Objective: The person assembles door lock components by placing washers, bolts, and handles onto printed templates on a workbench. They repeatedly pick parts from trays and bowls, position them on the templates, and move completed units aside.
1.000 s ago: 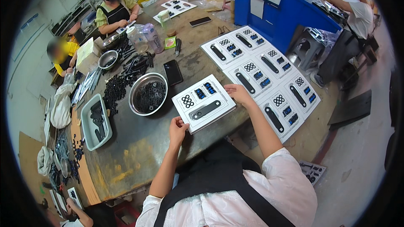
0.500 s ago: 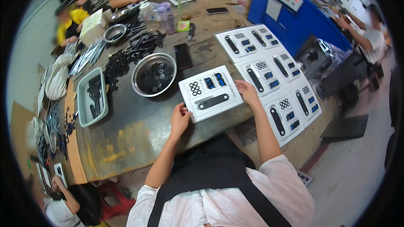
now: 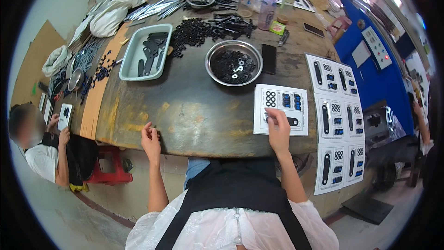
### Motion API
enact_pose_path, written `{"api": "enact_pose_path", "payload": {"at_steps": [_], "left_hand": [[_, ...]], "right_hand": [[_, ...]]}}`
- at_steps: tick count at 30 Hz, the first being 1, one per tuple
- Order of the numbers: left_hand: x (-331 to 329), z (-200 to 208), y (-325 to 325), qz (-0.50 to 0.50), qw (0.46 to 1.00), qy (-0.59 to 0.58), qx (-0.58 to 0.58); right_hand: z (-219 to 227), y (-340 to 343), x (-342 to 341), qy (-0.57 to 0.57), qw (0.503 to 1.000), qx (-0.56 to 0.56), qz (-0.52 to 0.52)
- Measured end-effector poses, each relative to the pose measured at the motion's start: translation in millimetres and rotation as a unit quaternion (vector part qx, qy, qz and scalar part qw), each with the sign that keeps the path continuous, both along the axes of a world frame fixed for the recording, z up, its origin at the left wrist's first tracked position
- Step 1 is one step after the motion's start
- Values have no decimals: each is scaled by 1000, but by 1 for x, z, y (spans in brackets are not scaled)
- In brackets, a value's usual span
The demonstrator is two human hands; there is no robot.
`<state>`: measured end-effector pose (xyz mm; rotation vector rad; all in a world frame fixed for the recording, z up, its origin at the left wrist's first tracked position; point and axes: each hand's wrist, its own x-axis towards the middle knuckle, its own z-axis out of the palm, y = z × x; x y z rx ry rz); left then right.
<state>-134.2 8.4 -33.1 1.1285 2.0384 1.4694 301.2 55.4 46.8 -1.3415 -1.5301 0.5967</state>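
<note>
A white printed card (image 3: 300, 93) lies on the table in front of me, a little to the right. On it are black rings (image 3: 271, 99), blue-and-black small parts (image 3: 291, 102) and a black bar-shaped piece (image 3: 293, 121). Over the card's lower left part rests my right hand (image 3: 279, 132), its fingers stretched forward and partly covering the bar. My left hand (image 3: 151, 140) hovers by the table's front edge, fingers loosely bent and apart, with nothing in them. Beyond the card sits a steel bowl (image 3: 209, 68) of black pieces and washers.
Joined sheets of similar cards (image 3: 339, 138) lie along the right edge. Further back are a pale green tray (image 3: 125, 70) of black bars, a phone (image 3: 268, 59), black parts in a heap (image 3: 194, 37) and bottles (image 3: 267, 14). A co-worker (image 3: 48, 157) sits at left with a card.
Both hands held the card before; now it lies on the table. My left hand has let go and moved left, while my right hand has come over the card. The view has turned leftward.
</note>
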Motion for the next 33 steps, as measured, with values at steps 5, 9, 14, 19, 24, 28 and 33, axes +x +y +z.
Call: {"api": "enact_pose_path", "payload": {"at_steps": [5, 9, 14, 19, 24, 28, 33], "left_hand": [[20, 5, -13, 51, 989, 131, 50], [26, 5, -3, 34, 982, 163, 90], [23, 2, -9, 48, 981, 163, 91], [24, 4, -11, 53, 981, 162, 88], [23, 1, -10, 51, 980, 169, 91], [22, 4, -11, 69, 979, 164, 100], [22, 6, -12, 55, 982, 164, 74]], "right_hand": [[14, 126, -77, -98, 978, 99, 157], [-35, 222, -90, -245, 959, -35, 135], [-21, 226, -114, -324, 921, -62, 205], [-20, 220, -106, -273, 942, -105, 162], [-16, 219, -100, -288, 946, -56, 135], [0, 221, -108, -152, 975, -77, 139], [12, 183, -108, 5, 979, -115, 171]]}}
